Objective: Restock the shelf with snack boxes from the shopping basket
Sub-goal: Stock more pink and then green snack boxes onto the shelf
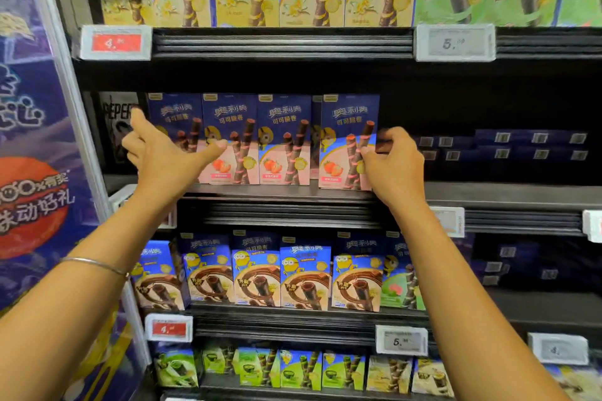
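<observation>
Fingers of the right hand (pixel 394 169) curl round the right edge of the end strawberry box (pixel 345 127), thumb pinching its front, so that edge and the lower right corner are hidden. This box stands on the middle shelf (pixel 488 194) at the right end of a row of four like boxes (pixel 283 140), slightly forward of them. Just left of it a sliver of another box (pixel 316 140) shows, mostly covered.

At the row's far left end, the left hand (pixel 159 153) covers the lower half of the first box, forefinger straight up, thumb stretched toward the second box, the other fingers bent. Whether it grips that box cannot be told. A thin bangle (pixel 94 265) circles that wrist.

Left of the row, a black pack (pixel 117 114) sits in shadow, its lettering cut to "PEPER". Right of the end box, flat dark packs (pixel 537 146) lie deep in the shelf, their labels too blurred to read.

Each box in the row reads 奥利奥 over 可可脆卷. Above and right of the end box, a grey price tag (pixel 455 42) shows "5." with unclear digits after. Above the row's left end, a red tag (pixel 116 42) is smeared. Far left of the row, a purple banner (pixel 32 192) is cut by the frame; 有奖 and 动好礼 are legible.
</observation>
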Demonstrator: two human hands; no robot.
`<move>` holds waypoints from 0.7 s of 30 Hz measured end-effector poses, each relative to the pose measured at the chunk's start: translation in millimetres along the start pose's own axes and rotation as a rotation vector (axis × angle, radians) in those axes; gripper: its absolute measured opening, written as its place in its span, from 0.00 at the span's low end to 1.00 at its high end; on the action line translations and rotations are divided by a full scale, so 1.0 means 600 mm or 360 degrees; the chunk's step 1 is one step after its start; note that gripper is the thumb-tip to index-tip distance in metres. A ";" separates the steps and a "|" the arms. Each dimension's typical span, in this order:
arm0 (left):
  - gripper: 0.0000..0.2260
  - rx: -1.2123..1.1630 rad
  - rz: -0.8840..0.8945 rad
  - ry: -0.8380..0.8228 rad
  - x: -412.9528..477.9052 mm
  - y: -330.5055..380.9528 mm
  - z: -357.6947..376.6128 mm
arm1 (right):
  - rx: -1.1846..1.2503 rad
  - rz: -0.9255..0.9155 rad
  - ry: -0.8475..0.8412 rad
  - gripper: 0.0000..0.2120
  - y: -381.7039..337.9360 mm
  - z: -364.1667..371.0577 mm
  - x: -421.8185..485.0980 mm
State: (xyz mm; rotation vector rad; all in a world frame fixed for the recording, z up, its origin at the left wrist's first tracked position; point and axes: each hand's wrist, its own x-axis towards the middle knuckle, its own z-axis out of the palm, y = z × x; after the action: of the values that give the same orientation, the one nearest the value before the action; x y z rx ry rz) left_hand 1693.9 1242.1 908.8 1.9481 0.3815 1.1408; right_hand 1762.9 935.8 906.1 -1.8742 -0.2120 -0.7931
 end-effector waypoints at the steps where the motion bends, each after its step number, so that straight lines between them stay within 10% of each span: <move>1: 0.63 -0.0005 -0.0020 -0.0022 0.001 -0.001 0.000 | -0.0023 -0.0006 -0.0009 0.12 -0.001 0.002 0.001; 21: 0.65 -0.0027 -0.0173 -0.0195 0.017 -0.025 0.003 | -0.0295 0.0067 -0.0247 0.10 -0.020 0.027 -0.002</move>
State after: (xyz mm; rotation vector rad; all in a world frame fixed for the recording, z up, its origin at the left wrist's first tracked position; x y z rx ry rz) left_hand 1702.9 1256.6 902.9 1.9465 0.4055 0.9478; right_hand 1762.7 955.5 910.6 -2.1110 -0.2010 -0.6567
